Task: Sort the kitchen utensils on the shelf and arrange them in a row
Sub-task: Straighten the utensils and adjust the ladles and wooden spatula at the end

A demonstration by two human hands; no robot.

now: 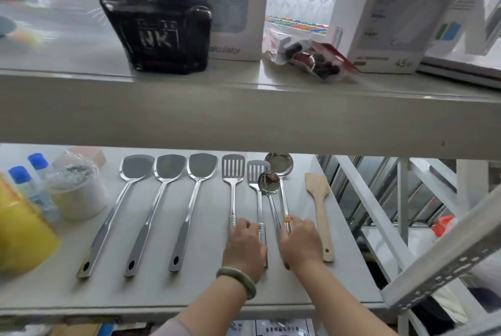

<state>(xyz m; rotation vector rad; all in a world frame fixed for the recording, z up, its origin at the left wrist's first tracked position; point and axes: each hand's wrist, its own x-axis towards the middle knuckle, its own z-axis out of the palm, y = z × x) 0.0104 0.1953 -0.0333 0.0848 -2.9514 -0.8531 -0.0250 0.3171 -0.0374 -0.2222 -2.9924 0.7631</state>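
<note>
On the grey shelf (189, 292) lies a row of steel utensils. Three solid spatulas (168, 167) lie at the left, heads pointing away. Right of them lie two slotted turners (233, 167), then a small ladle (268, 182) and a large ladle (279, 163), close together with handles almost touching. A wooden spatula (318, 189) lies furthest right. My left hand (244, 249), with a green bangle at the wrist, rests over the slotted turners' handles. My right hand (299, 243) covers the ends of the ladle handles. Whether either hand grips a handle is hidden.
At the shelf's left stand a yellow container (21, 235), two blue-capped bottles (29, 186) and a wrapped tub (76, 189). An upper shelf (244, 113) overhangs, carrying a black holder (160, 34) and boxes (390, 15). A perforated metal upright (444, 262) stands at the right.
</note>
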